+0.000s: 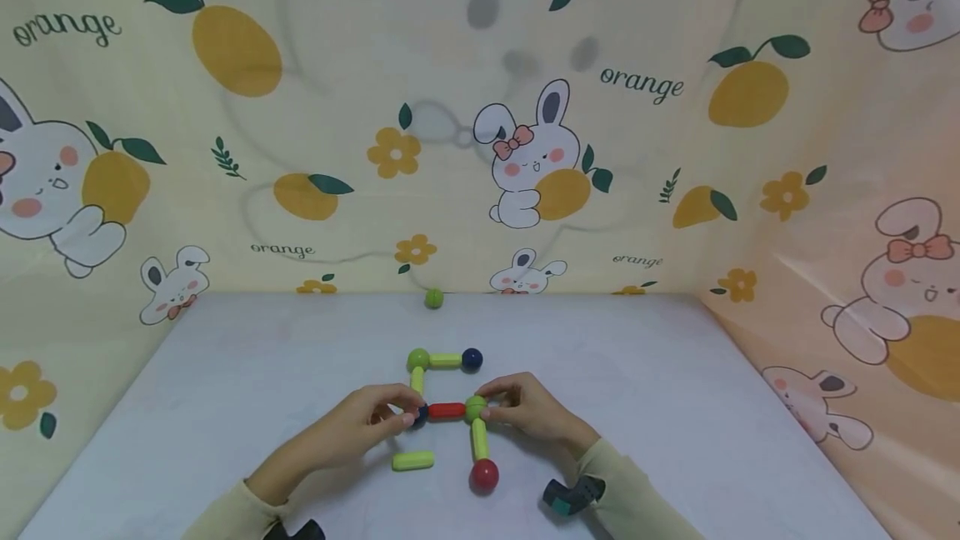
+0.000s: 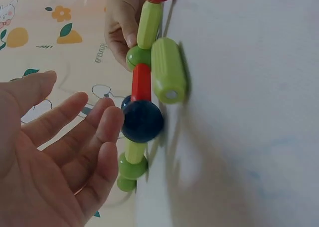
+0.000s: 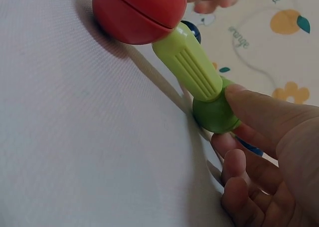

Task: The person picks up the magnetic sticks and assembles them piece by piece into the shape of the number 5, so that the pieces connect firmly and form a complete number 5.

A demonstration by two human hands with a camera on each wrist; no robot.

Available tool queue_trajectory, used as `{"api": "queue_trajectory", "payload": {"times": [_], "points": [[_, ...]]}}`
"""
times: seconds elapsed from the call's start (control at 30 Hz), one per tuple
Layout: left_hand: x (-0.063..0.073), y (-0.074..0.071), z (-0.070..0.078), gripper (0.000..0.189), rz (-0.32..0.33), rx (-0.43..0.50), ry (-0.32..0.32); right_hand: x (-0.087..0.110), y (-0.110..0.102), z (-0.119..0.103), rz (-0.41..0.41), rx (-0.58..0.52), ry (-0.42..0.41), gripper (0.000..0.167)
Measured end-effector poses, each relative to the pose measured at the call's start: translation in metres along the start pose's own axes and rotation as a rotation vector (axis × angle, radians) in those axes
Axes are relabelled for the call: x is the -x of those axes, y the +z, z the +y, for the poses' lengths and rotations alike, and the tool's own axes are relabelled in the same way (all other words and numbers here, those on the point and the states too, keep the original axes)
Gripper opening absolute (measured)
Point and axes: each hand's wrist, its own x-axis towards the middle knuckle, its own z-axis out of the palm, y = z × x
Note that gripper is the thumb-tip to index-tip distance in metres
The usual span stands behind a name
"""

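Note:
Magnetic balls and sticks form a zigzag chain on the white table. My left hand [image 1: 371, 419] is at its dark blue ball [image 2: 142, 121], the fingers loosely spread and the thumb apart from the ball in the left wrist view. Between finger and thumb my right hand [image 1: 528, 411] pinches a green ball [image 3: 217, 112]. A red stick [image 1: 447, 411] joins these two balls. From the green ball, a yellow-green stick [image 3: 189, 62] leads to a red ball [image 1: 483, 476]. Beyond the left hand, another green ball [image 1: 418, 359] links by stick to a second dark blue ball [image 1: 472, 359].
A loose yellow-green stick [image 1: 412, 461] lies in front of the chain, near the left hand. One more green ball [image 1: 433, 298] sits at the table's back edge, against the printed cloth [image 1: 450, 215]. The white tabletop [image 1: 637, 373] extends to both sides.

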Motion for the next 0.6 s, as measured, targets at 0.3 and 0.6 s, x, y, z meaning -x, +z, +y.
{"api": "queue_trajectory", "payload": {"times": [0.3,0.6], "points": [[0.005,0.002,-0.006,0.030,-0.052,-0.048,-0.053,0.002,0.001,-0.004,0.006,-0.010,0.016,0.032],[0.005,0.011,-0.018,0.032,-0.110,-0.092,-0.080,0.001,0.002,-0.005,0.007,-0.013,0.021,0.031]]}}
